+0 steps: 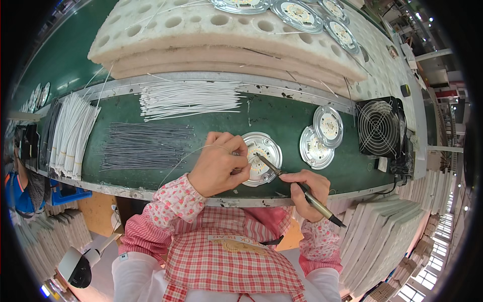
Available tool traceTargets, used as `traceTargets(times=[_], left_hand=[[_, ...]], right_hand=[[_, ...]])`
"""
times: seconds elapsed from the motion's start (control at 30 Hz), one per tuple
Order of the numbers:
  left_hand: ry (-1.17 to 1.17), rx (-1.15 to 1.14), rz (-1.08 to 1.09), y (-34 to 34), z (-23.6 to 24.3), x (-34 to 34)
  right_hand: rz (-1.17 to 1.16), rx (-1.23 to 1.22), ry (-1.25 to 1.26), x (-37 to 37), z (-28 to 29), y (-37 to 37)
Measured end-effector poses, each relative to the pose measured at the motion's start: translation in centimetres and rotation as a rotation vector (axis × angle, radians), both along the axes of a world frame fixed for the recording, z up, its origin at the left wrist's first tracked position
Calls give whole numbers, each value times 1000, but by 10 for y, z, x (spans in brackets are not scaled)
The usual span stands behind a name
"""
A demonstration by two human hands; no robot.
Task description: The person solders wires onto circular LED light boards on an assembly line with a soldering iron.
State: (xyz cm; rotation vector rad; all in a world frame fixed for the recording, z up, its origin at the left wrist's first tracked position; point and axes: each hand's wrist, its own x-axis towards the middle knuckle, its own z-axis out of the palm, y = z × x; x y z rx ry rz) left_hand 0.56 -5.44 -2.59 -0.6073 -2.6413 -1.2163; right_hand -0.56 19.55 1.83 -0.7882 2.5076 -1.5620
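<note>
A round silver LED lamp plate (272, 147) lies on the green bench in front of me. My left hand (220, 163) is closed in a pinch over its left side, on a thin solder wire (182, 160) that trails down to the lower left. In my right hand (311, 194) is a soldering iron (314, 202), held like a pen. Its tip reaches the middle of the plate, close to my left fingertips. Those fingertips partly hide the plate's left part, so the exact contact there cannot be made out.
Two overlapping lamp plates (317, 147) lie to the right, beside a black fan (381, 127). White wires (188, 99) and dark grey wires (146, 146) are spread at the left, near a bundled white stack (75, 136). A holed foam board (201, 30) with more plates stands behind.
</note>
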Motion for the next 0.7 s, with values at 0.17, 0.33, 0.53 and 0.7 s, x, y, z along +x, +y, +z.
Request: traceTargets(times=[0.17, 0.33, 0.53, 0.7], left_hand=[[35, -37, 7, 5, -3, 0], [75, -60, 20, 6, -3, 5], [199, -263, 71, -6, 0, 17], [277, -453, 15, -5, 2, 21]], right_hand=[[-32, -20, -123, 2, -3, 5], [-38, -63, -158, 3, -7, 8], [-83, -132, -280, 11, -15, 8], [-152, -217, -350, 17, -15, 4]])
